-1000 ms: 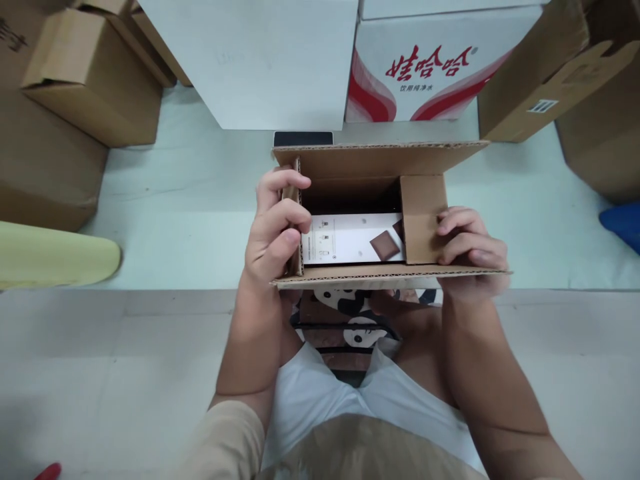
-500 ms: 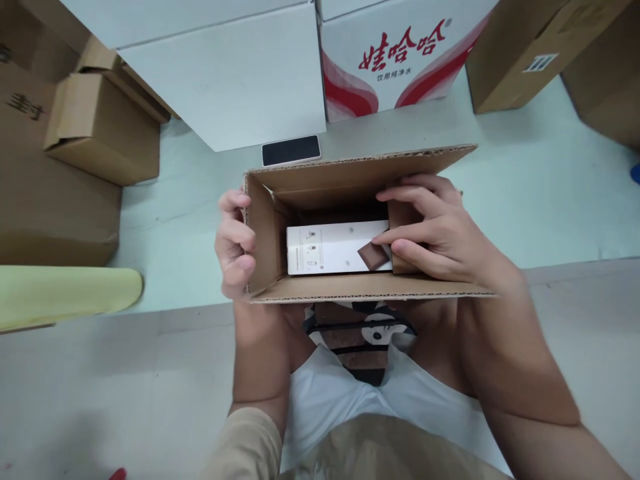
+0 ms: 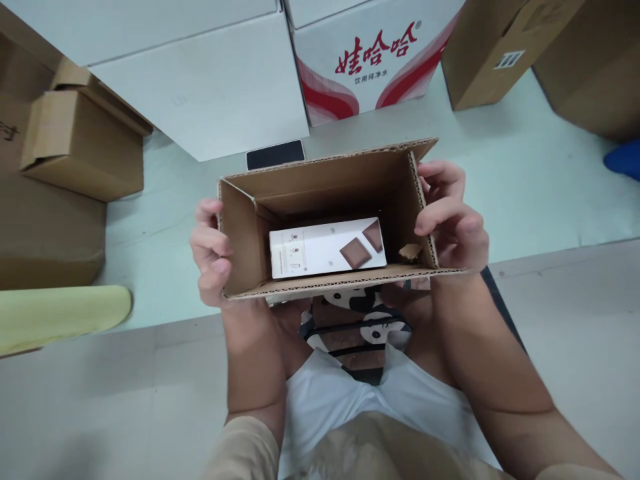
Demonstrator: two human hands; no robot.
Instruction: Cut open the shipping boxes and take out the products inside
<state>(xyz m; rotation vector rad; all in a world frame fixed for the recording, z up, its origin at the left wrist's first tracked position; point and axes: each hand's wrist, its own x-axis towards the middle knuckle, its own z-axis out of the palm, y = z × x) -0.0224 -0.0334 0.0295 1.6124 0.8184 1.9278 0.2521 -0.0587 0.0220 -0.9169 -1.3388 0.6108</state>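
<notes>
An opened brown cardboard box (image 3: 320, 180) is held up between my two hands, its open side facing me. My left hand (image 3: 211, 250) grips its left end, fingers curled over the edge. On the right end, my right hand (image 3: 453, 217) has its fingers wrapped round the upright flap. Inside lies a white carton (image 3: 320, 250) with brown squares printed at its right end and small pictures at its left. A torn bit of cardboard (image 3: 410, 252) shows in the box's lower right corner.
A phone-like dark slab (image 3: 275, 155) lies on the pale green table (image 3: 525, 200) behind the box. Large white cartons (image 3: 210, 87) and a red-printed white carton (image 3: 375, 67) stand at the back. Brown boxes (image 3: 95, 140) sit left; a blue object (image 3: 623, 160) is at far right.
My right hand has moved from inside the box to its right end flap, which now stands upright. More of the white carton and its brown squares shows. The view has shifted slightly.
</notes>
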